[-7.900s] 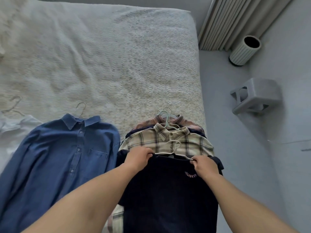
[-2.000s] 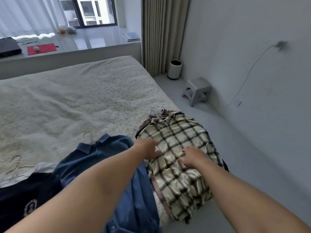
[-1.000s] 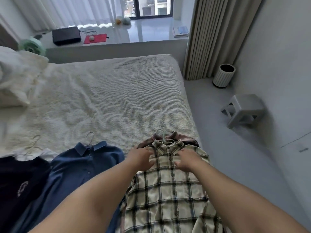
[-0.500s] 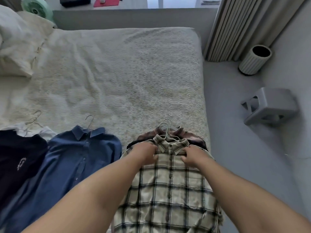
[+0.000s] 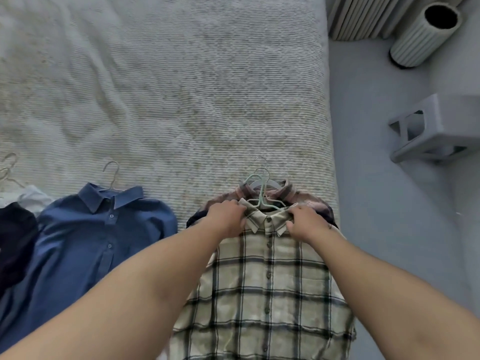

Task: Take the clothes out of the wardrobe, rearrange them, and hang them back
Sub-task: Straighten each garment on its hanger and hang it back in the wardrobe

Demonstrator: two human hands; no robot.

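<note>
Shirts laid out on bed (image 5: 181, 74), hangers still in. L to R: dark top (image 5: 13, 245) at frame edge w/ white garment (image 5: 33, 201) peeking behind it; blue shirt (image 5: 85, 242) flat, collar pointing away, hook (image 5: 112, 172) above collar; then a stack near the bed's R edge, cream plaid shirt (image 5: 267, 294) on top.

Key relation: plaid shirt's long axis runs from collar (far) to hem (near, toward the person, hem out of frame). Both hands sit at the collar end, one per side of the button line. Left hand (image 5: 228, 216) grips the L collar/shoulder, fingers curled into fabric; right hand (image 5: 306, 222) grips the R collar/shoulder likewise. Neither hand nearer; symmetric hold. Hanger hooks (image 5: 259, 183) poke out just beyond the collar, between the hands, several overlapping. Pinkish plaid shirt (image 5: 306, 201) and something dark lie under the top one.

Judgement: next is lift/shift of top shirt off stack by shoulders; risk = hooks tangled, lower hanger drags along.

Room: grey floor to R, ribbed bin (image 5: 426, 35) by curtain (image 5: 368, 16), grey stool (image 5: 441, 128) nearer.
</note>
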